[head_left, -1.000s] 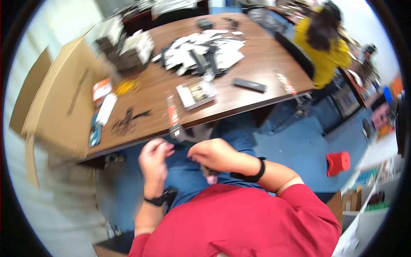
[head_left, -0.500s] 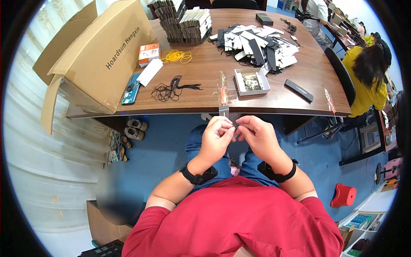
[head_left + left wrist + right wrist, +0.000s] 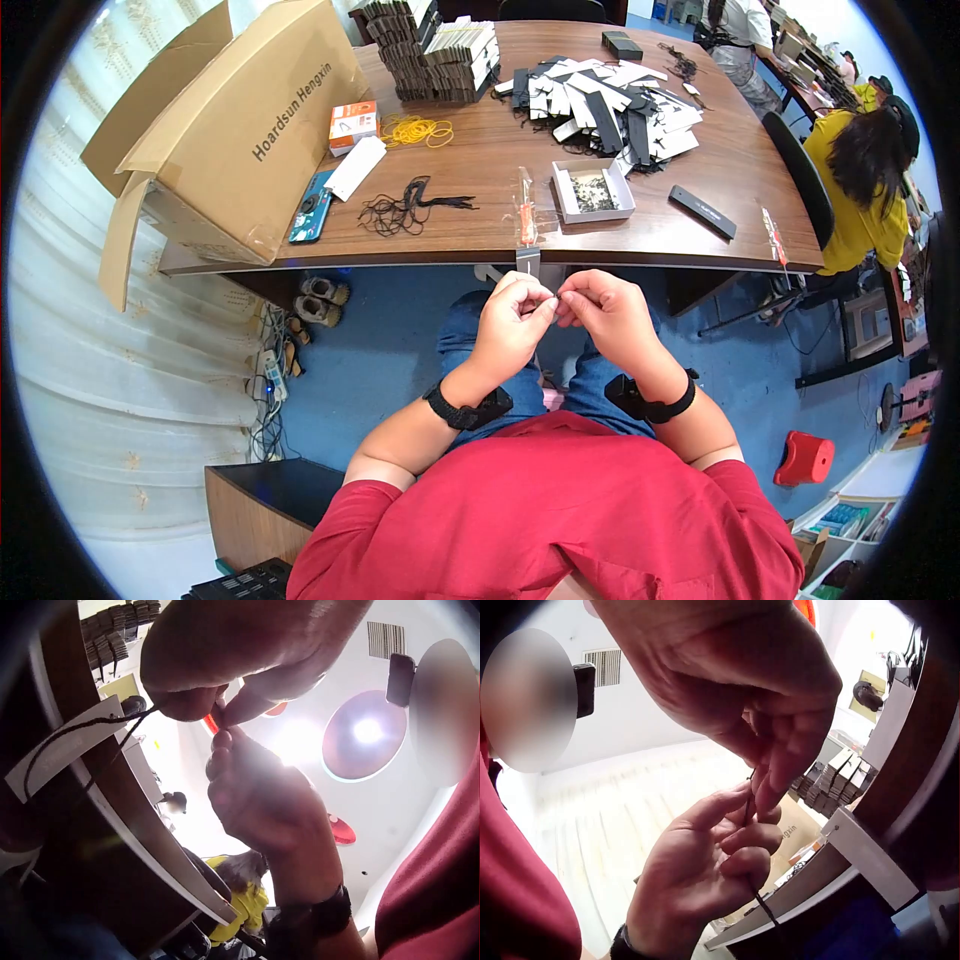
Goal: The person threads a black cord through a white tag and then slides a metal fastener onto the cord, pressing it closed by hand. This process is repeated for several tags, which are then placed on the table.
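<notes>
My left hand (image 3: 512,322) and right hand (image 3: 612,318) meet above the lap, just in front of the table edge. Thumb and fingers of each pinch a thin black cord (image 3: 749,802), fingertips almost touching. A small knot shows at the cord's upper end in the right wrist view. More of the cord (image 3: 91,721) trails from the left hand in a loop by a pale tag (image 3: 64,759). This narrow tag (image 3: 874,859) has a small hole near one end. From the head, a dark tag (image 3: 528,262) appears just beyond the left fingers.
On the table (image 3: 460,150) lie a heap of black and white tags (image 3: 615,105), an open box of small pieces (image 3: 594,192), tangled black cords (image 3: 405,208) and yellow bands (image 3: 415,131). A large carton (image 3: 250,130) stands left; a person in yellow (image 3: 855,190) sits right.
One second ago the hands were apart and blurred, with the view turned. By half a second ago they had come together at the cord; since then only their fingertips have shifted slightly.
</notes>
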`<act>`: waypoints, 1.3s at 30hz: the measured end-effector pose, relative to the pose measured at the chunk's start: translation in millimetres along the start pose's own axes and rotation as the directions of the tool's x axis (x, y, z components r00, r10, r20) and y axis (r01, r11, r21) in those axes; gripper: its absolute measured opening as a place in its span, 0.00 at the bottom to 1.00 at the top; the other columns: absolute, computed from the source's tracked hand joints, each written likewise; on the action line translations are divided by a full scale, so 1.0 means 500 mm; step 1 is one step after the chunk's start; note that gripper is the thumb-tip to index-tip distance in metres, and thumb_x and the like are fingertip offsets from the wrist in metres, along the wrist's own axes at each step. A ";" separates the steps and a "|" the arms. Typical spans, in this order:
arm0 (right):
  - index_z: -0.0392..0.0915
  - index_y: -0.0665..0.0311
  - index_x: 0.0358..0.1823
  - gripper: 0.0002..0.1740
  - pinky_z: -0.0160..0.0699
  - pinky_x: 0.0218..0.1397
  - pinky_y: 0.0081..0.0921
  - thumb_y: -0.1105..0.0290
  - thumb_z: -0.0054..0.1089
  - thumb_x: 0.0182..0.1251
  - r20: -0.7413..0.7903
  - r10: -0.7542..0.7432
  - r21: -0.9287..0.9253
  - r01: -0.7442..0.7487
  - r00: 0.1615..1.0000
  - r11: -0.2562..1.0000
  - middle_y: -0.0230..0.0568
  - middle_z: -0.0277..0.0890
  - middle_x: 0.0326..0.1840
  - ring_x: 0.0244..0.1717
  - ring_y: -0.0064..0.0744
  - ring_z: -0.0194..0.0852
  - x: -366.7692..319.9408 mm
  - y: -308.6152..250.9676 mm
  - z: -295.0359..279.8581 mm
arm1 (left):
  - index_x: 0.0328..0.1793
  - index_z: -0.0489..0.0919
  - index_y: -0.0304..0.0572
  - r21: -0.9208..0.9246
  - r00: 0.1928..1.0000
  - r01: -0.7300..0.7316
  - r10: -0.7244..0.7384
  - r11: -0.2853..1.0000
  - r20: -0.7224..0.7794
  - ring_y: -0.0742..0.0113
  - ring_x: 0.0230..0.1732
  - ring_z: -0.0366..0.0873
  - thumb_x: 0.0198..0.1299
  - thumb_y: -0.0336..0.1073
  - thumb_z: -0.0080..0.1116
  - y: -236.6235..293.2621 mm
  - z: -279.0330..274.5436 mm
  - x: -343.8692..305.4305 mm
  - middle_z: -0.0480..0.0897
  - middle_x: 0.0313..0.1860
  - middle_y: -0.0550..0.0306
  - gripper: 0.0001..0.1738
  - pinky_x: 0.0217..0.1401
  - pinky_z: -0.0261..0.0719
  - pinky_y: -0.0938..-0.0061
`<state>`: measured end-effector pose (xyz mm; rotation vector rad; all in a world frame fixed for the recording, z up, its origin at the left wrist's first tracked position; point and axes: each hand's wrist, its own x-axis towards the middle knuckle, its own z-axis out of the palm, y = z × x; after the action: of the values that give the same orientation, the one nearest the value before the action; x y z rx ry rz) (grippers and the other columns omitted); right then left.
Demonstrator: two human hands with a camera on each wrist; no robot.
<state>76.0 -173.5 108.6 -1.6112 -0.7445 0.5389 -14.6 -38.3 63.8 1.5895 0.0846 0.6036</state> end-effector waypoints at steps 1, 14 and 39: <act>0.78 0.69 0.44 0.08 0.81 0.34 0.22 0.77 0.57 0.65 -0.043 -0.062 -0.062 0.060 0.997 0.996 0.44 0.82 0.30 0.30 0.27 0.83 0.001 0.004 -0.002 | 0.38 0.79 0.33 -0.013 1.000 0.017 -0.017 1.000 -0.005 0.77 0.39 0.70 0.60 0.24 0.60 -0.001 -0.001 0.001 0.72 0.42 0.60 0.02 0.42 0.71 0.83; 0.80 0.64 0.41 0.16 0.80 0.40 0.32 0.75 0.68 0.48 0.082 -0.625 -0.583 0.546 0.776 0.601 0.44 0.80 0.36 0.37 0.43 0.81 0.019 0.004 -0.011 | 0.36 0.78 0.32 -0.037 0.999 0.011 -0.012 0.999 -0.030 0.78 0.36 0.71 0.60 0.24 0.59 -0.011 -0.009 0.009 0.71 0.40 0.60 0.02 0.38 0.73 0.83; 0.78 0.65 0.30 0.03 0.76 0.33 0.35 0.75 0.63 0.55 -0.056 -0.361 -0.547 0.274 0.931 0.791 0.47 0.76 0.27 0.31 0.47 0.78 -0.005 0.067 -0.007 | 0.43 0.80 0.35 -0.512 0.740 0.659 -0.593 0.550 0.315 0.85 0.17 0.55 0.65 0.34 0.56 -0.011 -0.039 0.023 0.65 0.21 0.72 0.09 0.17 0.51 0.87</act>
<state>82.2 -180.3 76.2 -1.9520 -1.0850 -0.0625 -11.3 -15.5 62.0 0.8534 0.3420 -0.0535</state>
